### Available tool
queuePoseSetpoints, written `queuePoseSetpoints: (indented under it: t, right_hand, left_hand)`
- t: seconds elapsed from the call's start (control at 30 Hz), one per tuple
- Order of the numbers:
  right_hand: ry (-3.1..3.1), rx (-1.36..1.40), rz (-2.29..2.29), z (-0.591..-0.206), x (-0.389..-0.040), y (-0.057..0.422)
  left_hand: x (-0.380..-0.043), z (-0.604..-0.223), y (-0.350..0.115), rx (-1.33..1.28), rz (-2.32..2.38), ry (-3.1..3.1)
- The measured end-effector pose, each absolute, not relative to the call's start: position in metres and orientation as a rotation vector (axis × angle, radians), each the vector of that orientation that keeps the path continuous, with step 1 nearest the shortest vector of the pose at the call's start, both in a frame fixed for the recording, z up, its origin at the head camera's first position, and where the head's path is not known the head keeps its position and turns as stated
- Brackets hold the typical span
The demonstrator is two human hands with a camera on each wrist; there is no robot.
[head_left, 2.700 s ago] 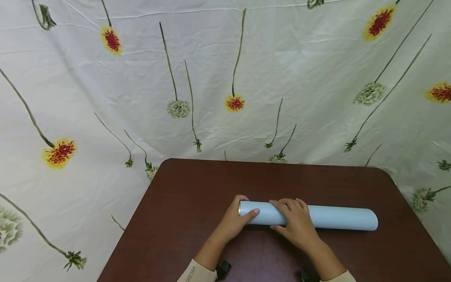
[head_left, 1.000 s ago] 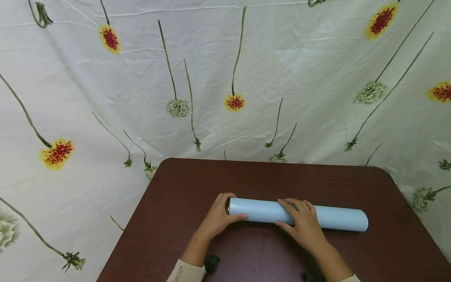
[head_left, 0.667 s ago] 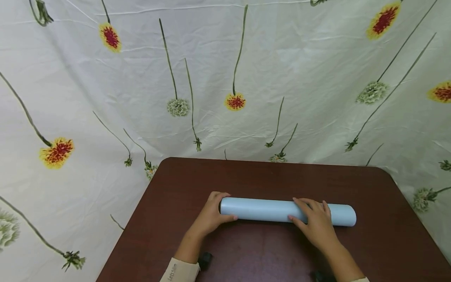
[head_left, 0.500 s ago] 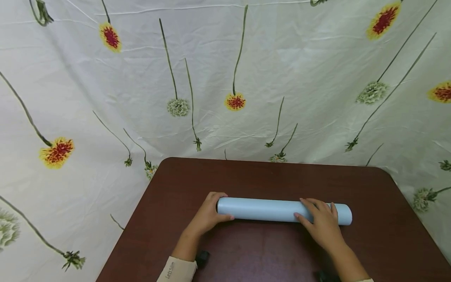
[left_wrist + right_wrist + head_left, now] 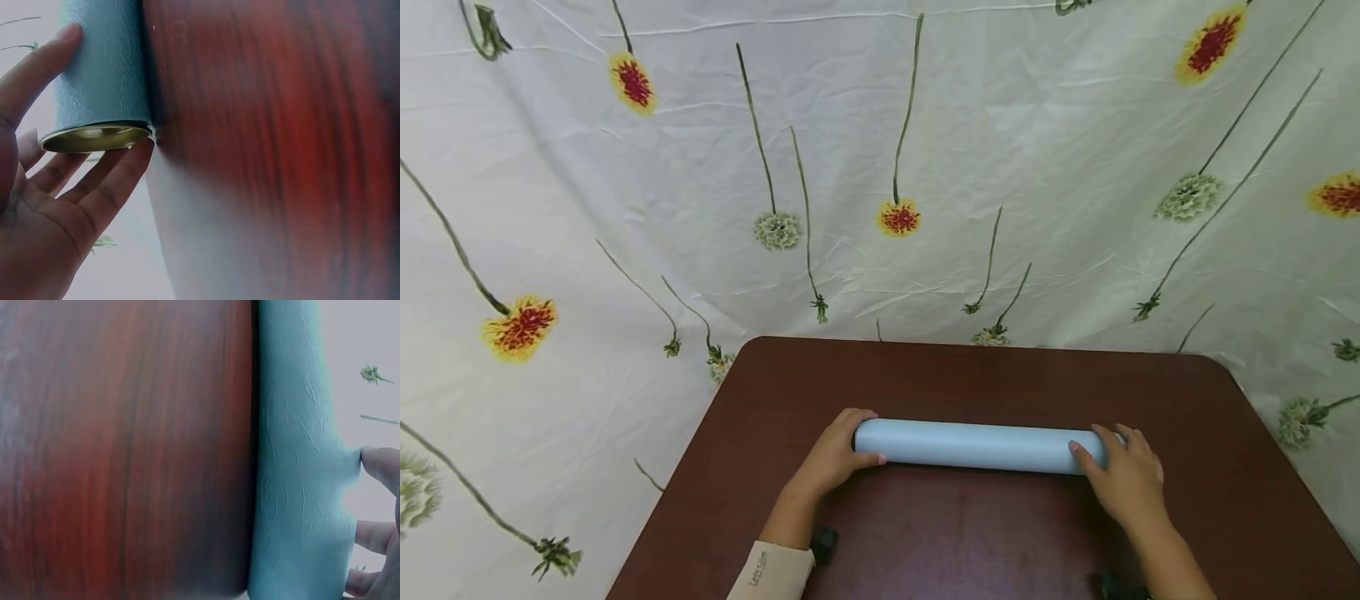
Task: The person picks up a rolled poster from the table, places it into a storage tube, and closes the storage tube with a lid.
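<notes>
A long light blue tube (image 5: 970, 446) with a finely creased surface lies sideways across the dark brown table. My left hand (image 5: 833, 454) grips its left end, thumb on the near side and fingers around the end. In the left wrist view, the gold metal rim (image 5: 97, 139) circles a recessed end, with fingertips right at the rim. Toward the other end, my right hand (image 5: 1131, 479) holds the tube, thumb on the near side and fingers over the far side. The right hand covers the tube's right end in the head view.
The reddish-brown table (image 5: 955, 533) has rounded far corners. Behind it and to the left hangs a white cloth (image 5: 850, 275) printed with flowers. A dark device (image 5: 823, 546) sits at the left wrist, beside a cream sleeve (image 5: 771, 571).
The tube has shifted left along the table, with my left hand at its left end. My right hand has moved right along the tube, from near its middle to its right end.
</notes>
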State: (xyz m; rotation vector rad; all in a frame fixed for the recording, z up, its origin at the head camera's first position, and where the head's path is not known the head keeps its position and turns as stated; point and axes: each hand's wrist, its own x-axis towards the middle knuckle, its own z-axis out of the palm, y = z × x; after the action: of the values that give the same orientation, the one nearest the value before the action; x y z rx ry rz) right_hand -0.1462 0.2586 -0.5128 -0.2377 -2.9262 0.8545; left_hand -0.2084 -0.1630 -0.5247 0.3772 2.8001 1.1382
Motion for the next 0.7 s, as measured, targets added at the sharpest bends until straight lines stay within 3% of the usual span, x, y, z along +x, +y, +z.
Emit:
queuePoseSetpoints:
  t: [0.2,0.7]
  right_hand:
    - [-3.047,-0.38,1.127,-0.516,-0.151,0.274]
    - [-3.118,-0.333,1.394,-0.523,-0.152,0.292]
  left_hand:
    - [-0.21,-0.526,-0.166,0.329,1.166,2.787]
    - [-0.208,-0.532,-0.178,0.073,1.437,2.503]
